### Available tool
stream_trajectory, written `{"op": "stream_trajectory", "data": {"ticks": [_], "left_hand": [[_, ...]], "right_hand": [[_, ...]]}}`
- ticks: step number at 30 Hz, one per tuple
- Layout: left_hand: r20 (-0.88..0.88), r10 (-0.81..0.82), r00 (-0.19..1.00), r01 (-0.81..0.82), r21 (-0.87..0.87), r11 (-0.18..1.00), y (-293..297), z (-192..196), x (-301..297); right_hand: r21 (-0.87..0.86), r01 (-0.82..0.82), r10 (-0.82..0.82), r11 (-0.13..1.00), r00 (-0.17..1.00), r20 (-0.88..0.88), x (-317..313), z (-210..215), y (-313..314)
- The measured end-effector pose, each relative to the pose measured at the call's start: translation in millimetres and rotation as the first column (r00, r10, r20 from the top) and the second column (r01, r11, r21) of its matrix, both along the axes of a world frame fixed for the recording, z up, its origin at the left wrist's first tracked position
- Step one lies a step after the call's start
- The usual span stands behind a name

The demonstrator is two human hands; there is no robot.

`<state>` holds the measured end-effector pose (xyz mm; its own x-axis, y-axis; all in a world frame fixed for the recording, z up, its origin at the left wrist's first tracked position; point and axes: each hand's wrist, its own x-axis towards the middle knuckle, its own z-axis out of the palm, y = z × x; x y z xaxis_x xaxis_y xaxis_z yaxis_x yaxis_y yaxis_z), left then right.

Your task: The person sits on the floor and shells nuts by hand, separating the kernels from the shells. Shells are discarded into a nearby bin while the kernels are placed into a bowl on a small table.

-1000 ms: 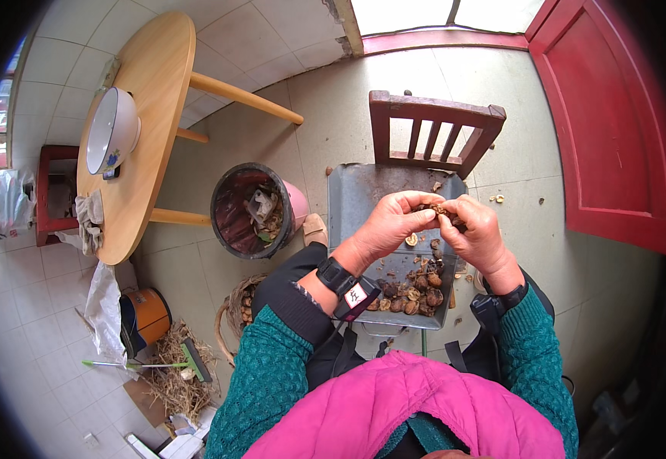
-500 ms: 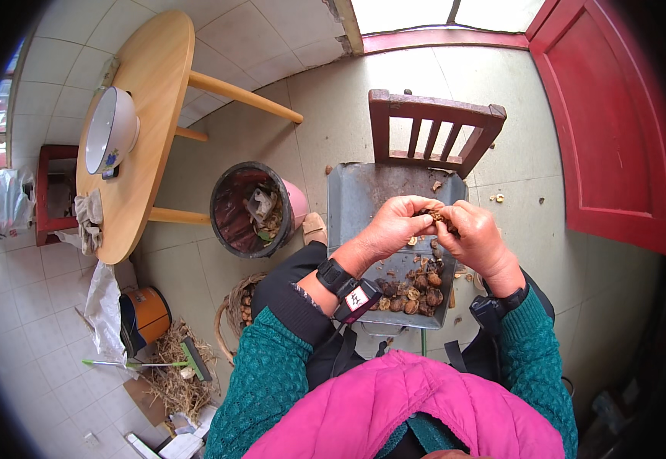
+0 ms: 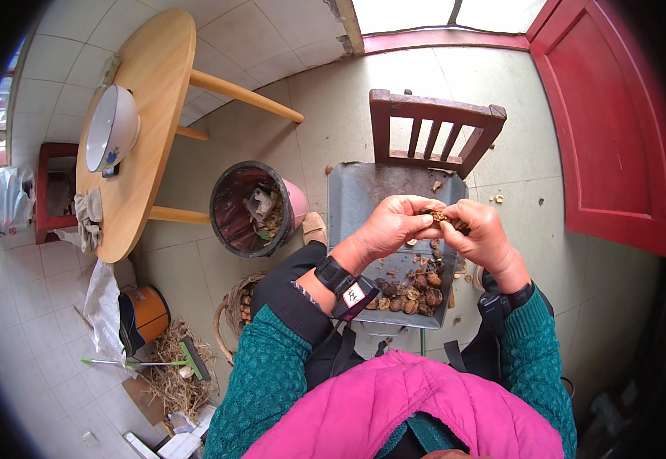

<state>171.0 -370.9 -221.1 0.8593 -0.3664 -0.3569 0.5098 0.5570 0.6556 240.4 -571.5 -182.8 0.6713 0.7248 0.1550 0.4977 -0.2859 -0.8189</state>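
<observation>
Above a grey metal tray, my two hands meet fingertip to fingertip around a dark brown walnut with its inside partly showing. My left hand pinches one side of it between thumb and fingers. On the other side my right hand grips it with the thumb pressed close to the opening. The fingers cover much of the nut. Below them, a heap of dark walnuts and shell bits lies in the near right part of the tray.
A dark wooden chair stands at the tray's far edge. Left of the tray is a pink bucket with scraps inside. A wicker basket sits by my left leg; farther left stand a wooden table and an orange bin.
My right hand has turned slightly and shifted a little to the right, so more of the walnut's inside shows. My left hand stays nearly in place.
</observation>
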Motion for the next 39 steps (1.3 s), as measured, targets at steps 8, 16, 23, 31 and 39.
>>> {"op": "stream_trajectory", "data": {"ticks": [8, 16, 23, 31, 39], "left_hand": [[0.006, 0.047, 0.999, -0.047, 0.046, 0.998, -3, -4, 2], [0.061, -0.062, 0.996, 0.059, 0.05, 0.997, 4, 0, 1], [0.028, 0.02, 0.999, -0.018, -0.07, 0.997, 4, 1, 1], [-0.106, 0.204, 0.973, -0.23, -0.39, 0.892, 1, 1, 3], [-0.144, 0.144, 0.979, -0.202, -0.614, 0.763, -15, -6, 2]], "right_hand": [[-0.034, 0.009, -0.013, 0.999, 0.995, -0.101, 1, 0, 2], [-0.004, -0.013, 0.012, 1.0, 0.975, -0.222, 4, 4, -3], [0.007, -0.001, 0.003, 1.0, 0.971, -0.237, 7, 10, -3], [0.084, 0.13, -0.115, 0.988, 0.979, -0.166, 2, 14, 1], [0.072, -0.025, 0.016, 0.997, 0.993, 0.116, -29, 3, 31]]}}
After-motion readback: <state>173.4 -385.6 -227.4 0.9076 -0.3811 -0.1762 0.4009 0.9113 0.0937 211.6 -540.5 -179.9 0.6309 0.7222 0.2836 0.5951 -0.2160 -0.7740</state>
